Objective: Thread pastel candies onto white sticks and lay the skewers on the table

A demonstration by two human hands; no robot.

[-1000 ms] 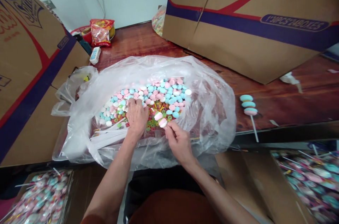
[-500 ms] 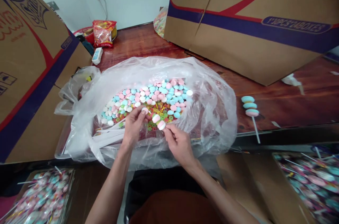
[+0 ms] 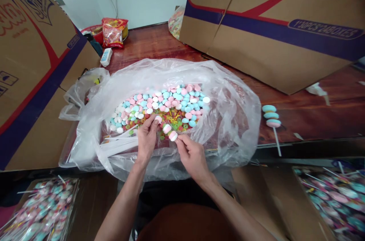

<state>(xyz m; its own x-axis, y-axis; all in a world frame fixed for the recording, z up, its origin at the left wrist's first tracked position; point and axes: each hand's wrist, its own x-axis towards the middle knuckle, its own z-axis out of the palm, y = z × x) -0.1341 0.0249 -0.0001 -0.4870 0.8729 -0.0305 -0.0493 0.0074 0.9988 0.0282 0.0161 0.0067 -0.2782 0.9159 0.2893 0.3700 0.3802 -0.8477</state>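
Note:
A clear plastic bag (image 3: 228, 119) lies open on the wooden table, filled with pink, blue and white round candies (image 3: 168, 100) and small coloured rings. My right hand (image 3: 192, 155) pinches a thin stick carrying two candies (image 3: 170, 132), one white and one pink. My left hand (image 3: 147, 138) holds a single pink candy (image 3: 157, 119) at its fingertips, close to the stick's free end. Both hands hover over the bag's near edge. White sticks (image 3: 119, 144) lie bundled at the bag's front left.
A finished stick with three candies (image 3: 272, 119) lies on the table edge to the right. Large cardboard boxes stand at left (image 3: 31, 62) and back right (image 3: 270, 20). Trays of wrapped candy sticks sit at lower left (image 3: 42, 210) and lower right (image 3: 336, 195).
My left hand lifted out of the candy pile with one pink candy and brought it toward the stick in my right hand. The right hand stayed almost still.

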